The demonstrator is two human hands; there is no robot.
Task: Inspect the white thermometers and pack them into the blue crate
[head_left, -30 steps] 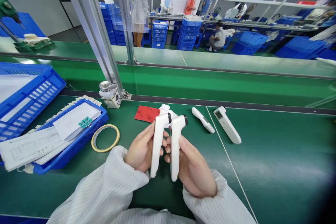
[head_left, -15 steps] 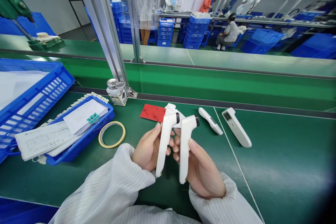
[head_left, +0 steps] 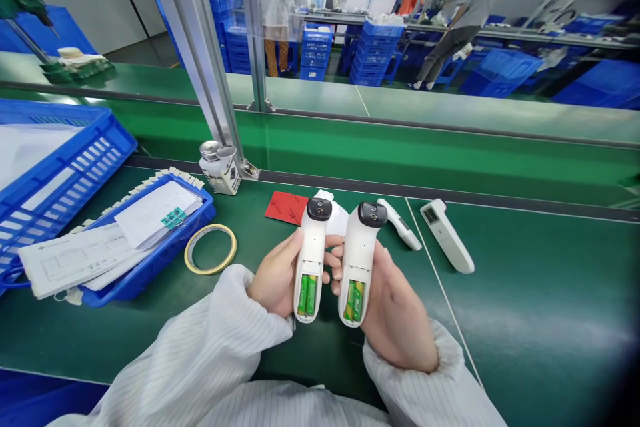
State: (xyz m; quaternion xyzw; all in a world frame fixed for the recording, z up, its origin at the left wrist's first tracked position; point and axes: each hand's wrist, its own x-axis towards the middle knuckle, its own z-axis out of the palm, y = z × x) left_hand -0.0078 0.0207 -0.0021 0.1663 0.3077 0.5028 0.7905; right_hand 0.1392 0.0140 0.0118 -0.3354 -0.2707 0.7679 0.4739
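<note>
My left hand (head_left: 278, 273) is closed around a white infrared thermometer (head_left: 313, 245). A second infrared thermometer (head_left: 361, 247), of the same kind, is gripped in my right hand (head_left: 397, 310). Both are held upright side by side, black sensor ends up, with their battery compartments uncovered toward me. Green batteries (head_left: 307, 294) sit in the left one, and green batteries (head_left: 354, 300) in the right one. Behind them on the bench lie a white piece (head_left: 338, 219), partly hidden, and a red card (head_left: 286, 207). Two more white thermometers rest to the right, one slim (head_left: 404, 230), one with a display (head_left: 450, 240).
A tape roll (head_left: 211, 249) lies left of my hands. Beyond it are a blue tray (head_left: 125, 290) with papers, a larger blue crate (head_left: 75, 180) and a small metal-topped container (head_left: 220, 167). A metal post (head_left: 197, 47) rises at the bench's back edge. Several people work farther off.
Both hands have turned the thermometers from side-on so their open battery compartments face me. In the background, a person who was seated is now standing. My view has shifted slightly.
</note>
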